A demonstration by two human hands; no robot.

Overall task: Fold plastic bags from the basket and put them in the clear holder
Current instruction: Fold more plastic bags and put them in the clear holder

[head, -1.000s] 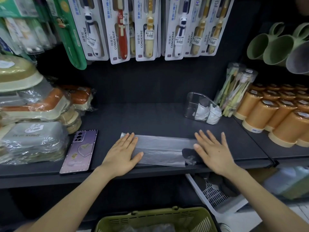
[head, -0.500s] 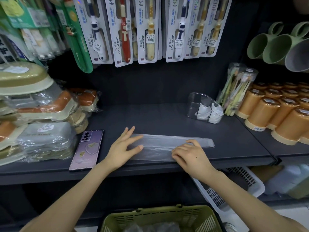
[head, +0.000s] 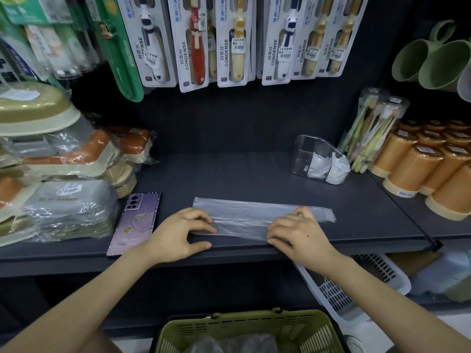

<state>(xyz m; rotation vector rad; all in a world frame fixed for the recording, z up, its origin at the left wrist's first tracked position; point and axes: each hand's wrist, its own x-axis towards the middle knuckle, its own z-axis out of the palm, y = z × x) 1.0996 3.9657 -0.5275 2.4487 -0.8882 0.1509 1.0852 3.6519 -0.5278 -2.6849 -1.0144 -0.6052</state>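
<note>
Plastic bag (head: 254, 216), near edge in grip of left hand (head: 175, 234), right hand (head: 298, 233)

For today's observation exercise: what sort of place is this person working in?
Likely a household-goods shop: blister-packed toothbrushes with price stickers hang above a dark grey shelf, beside rows of identical orange plastic cups.

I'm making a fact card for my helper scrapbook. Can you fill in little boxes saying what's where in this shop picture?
Place: dark shelf in a shop
Bag: plastic bag lies flat on the shelf as a long strip
Left: left hand grips the strip's left end, fingers curled
Right: right hand grips it nearer the right end
Holder: clear holder at back right, folded bags inside
Basket: green basket below the shelf, crumpled plastic in it
Nearby: purple phone left of the bag, not touching
</note>
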